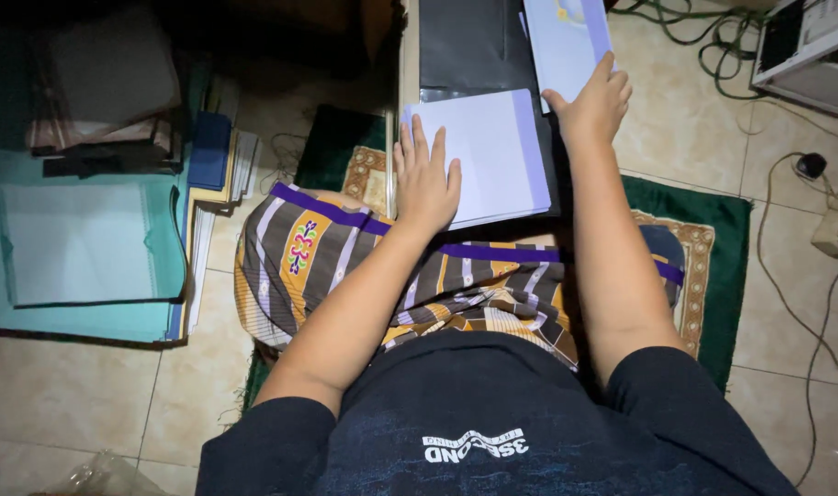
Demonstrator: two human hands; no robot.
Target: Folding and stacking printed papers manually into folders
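We see the left hand (425, 180) lying flat, fingers spread and palm down, on the near-left part of a stack of white sheets with a pale violet edge (492, 156); it presses rather than grips, closing on nothing. The right hand (591, 103) reaches further out, its fingers laid open on the lower corner of a second white booklet with a violet margin (566, 41); whether the thumb pinches the sheet from below we cannot tell. Both paper items rest on a dark folder (465, 46) that lies just ahead of our lap, the near stack overlapping its lower half and the booklet tilted over its upper right corner. Beneath our forearms spreads a striped sarong in brown, orange and purple (345, 257), and under that a green mat with a patterned border (713, 248) on the tiled floor (70, 395). To the left, well apart from the hands, we see a teal folder holding white paper (79, 243) beside a heap of loose documents (217, 174). At the far right, cables (804, 276) trail across the tiles near a light-coloured box (809, 50)
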